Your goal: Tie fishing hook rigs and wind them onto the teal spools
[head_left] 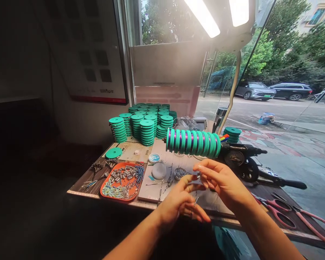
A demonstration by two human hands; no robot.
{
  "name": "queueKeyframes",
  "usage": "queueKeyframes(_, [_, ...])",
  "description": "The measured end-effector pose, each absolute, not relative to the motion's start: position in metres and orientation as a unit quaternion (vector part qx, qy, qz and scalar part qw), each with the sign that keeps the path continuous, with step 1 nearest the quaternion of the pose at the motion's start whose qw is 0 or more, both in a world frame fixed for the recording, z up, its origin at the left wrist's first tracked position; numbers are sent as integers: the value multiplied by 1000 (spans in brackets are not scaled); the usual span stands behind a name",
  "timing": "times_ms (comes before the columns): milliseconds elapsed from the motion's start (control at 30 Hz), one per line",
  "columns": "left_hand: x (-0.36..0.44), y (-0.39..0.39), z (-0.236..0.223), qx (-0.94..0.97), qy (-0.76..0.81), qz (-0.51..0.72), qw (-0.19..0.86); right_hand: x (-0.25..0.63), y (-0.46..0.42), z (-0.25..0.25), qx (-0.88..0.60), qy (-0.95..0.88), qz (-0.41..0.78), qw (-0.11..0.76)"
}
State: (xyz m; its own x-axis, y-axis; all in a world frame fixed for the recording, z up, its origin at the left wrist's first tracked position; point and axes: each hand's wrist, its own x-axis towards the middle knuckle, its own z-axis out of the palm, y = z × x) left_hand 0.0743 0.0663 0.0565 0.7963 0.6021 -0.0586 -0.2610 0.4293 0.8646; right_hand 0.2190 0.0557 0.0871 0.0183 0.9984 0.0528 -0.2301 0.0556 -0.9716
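Note:
My left hand [180, 198] and my right hand [219, 180] meet over the front of the work board. Thumb and fingertips of my right hand are pinched together on something too small to make out. Close against them, my left hand's thumb and index finger are also pinched, its other fingers curled loosely below. A small metallic piece [196, 200] hangs by the left fingers. Just behind the hands is a round dish of small grey metal parts [180, 172]. Above them, a row of green foam spools [193, 141] wound with purple line sits on a black winder [239, 155].
An orange tray [103, 189] holds metal cylinders and small tubes. Nearby are a white lid [159, 171], a dish of blue bits [154, 157] and a loose green spool [113, 152]. Stacked spools [147, 131] stand behind; pink-handled scissors [281, 213] lie right.

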Motion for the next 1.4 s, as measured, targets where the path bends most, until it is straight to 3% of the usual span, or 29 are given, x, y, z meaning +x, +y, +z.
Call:
queueKeyframes(267, [101,71,76,473,296,400,727,220,54,87,-481,-483,463,567])
queueKeyframes(567, [105,64,75,451,218,475,723,217,54,80,-435,-495,509,554])
queueKeyframes(1067, [87,44,70,352,274,362,819,214,55,82,-436,-476,500,577])
queueKeyframes(1400, [83,41,63,294,254,359,848,214,53,80,-430,-466,511,580])
